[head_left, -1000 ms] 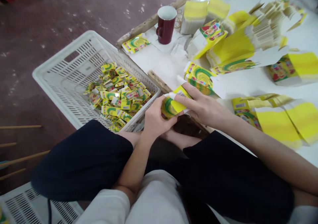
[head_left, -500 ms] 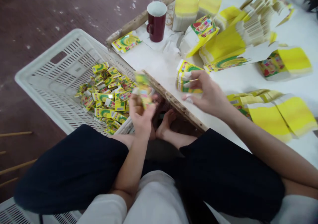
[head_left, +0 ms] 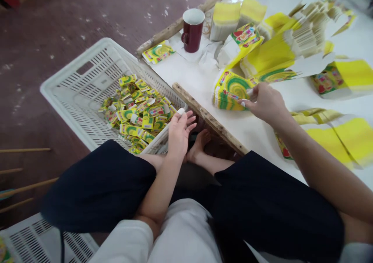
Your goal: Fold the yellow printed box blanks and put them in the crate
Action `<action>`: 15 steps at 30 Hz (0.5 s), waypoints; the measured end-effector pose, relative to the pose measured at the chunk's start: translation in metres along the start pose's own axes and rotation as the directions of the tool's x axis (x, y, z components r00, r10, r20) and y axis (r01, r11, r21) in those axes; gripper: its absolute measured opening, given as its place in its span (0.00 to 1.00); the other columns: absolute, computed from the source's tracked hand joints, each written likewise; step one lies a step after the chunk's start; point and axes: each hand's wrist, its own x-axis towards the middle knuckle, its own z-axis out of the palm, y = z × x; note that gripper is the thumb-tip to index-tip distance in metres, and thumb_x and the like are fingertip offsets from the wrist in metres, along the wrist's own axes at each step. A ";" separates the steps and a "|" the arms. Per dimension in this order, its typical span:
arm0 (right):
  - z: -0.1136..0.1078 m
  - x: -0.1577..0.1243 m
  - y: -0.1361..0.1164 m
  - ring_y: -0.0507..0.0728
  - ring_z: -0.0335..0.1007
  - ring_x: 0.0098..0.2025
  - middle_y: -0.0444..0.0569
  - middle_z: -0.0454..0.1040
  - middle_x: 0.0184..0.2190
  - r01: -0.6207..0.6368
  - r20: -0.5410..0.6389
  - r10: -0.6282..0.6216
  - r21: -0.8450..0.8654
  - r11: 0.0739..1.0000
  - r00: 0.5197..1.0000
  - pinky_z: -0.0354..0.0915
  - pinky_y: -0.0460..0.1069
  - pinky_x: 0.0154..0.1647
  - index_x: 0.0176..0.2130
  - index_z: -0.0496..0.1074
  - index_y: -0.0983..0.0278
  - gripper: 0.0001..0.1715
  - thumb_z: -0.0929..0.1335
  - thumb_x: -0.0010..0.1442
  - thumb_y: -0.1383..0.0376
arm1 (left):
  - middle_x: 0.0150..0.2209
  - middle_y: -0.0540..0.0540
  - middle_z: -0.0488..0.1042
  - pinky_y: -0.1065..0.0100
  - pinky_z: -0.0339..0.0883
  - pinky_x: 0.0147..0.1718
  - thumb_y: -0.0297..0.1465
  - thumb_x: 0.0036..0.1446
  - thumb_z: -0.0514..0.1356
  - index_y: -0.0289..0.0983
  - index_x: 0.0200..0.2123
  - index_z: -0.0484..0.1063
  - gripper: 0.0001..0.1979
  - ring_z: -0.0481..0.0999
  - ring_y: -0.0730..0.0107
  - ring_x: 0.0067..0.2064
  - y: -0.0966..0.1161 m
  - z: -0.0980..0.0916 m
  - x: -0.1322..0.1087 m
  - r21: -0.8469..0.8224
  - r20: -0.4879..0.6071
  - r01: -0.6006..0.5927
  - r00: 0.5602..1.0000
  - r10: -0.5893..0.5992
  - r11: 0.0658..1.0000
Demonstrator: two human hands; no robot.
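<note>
My left hand (head_left: 180, 132) is open and holds nothing, its fingers spread beside the near rim of a white plastic basket (head_left: 68, 117). Inside the basket lie many small folded yellow-green boxes (head_left: 126, 115). Over on the table, my right hand (head_left: 266, 103) is closed, its thumb and fingers pinching the right edge of a flat carton (head_left: 231, 90) at the top of a stack. The carton is yellow with a green swirl. White wrapping shows on fingertips of both hands.
A dark red mug (head_left: 192, 31) stands near the wooden edge (head_left: 210, 119) of the white table. Flattened carton bundles (head_left: 266, 56) cover the table's far side, with more yellow stacks (head_left: 338, 138) at the right. Another white crate (head_left: 46, 241) is at lower left, near several wooden sticks (head_left: 29, 187).
The small box has left my left hand, whose fingers have spread beside the basket. My right hand has closed on a carton at the stack. The whole view has shifted slightly.
</note>
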 end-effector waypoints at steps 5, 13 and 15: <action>-0.013 -0.017 -0.015 0.61 0.72 0.33 0.45 0.73 0.32 0.044 -0.101 -0.025 0.189 0.981 0.995 0.70 0.62 0.43 0.36 0.55 0.54 0.21 0.72 0.54 0.61 | 0.44 0.43 0.81 0.68 0.72 0.42 0.43 0.50 0.74 0.36 0.46 0.74 0.25 0.82 0.67 0.43 -0.013 -0.004 0.001 0.060 0.178 0.050 0.982 -0.060 0.997; -0.004 -0.062 -0.080 0.53 0.66 0.29 0.43 0.70 0.31 0.520 0.159 -0.693 0.551 0.653 0.703 0.63 0.49 0.30 0.38 0.65 0.60 0.10 0.68 0.55 0.71 | 0.51 0.43 0.82 0.55 0.74 0.57 0.55 0.53 0.68 0.42 0.50 0.77 0.29 0.77 0.52 0.61 -0.024 0.005 -0.011 -0.086 0.169 -0.144 0.973 0.157 0.986; 0.004 -0.066 -0.087 0.53 0.67 0.31 0.44 0.71 0.32 0.450 0.149 -0.681 0.647 0.616 0.717 0.65 0.48 0.31 0.39 0.65 0.60 0.11 0.68 0.56 0.71 | 0.51 0.43 0.82 0.55 0.74 0.58 0.56 0.58 0.64 0.43 0.53 0.76 0.28 0.75 0.53 0.63 -0.026 0.004 -0.014 -0.045 0.105 -0.274 0.955 0.277 0.961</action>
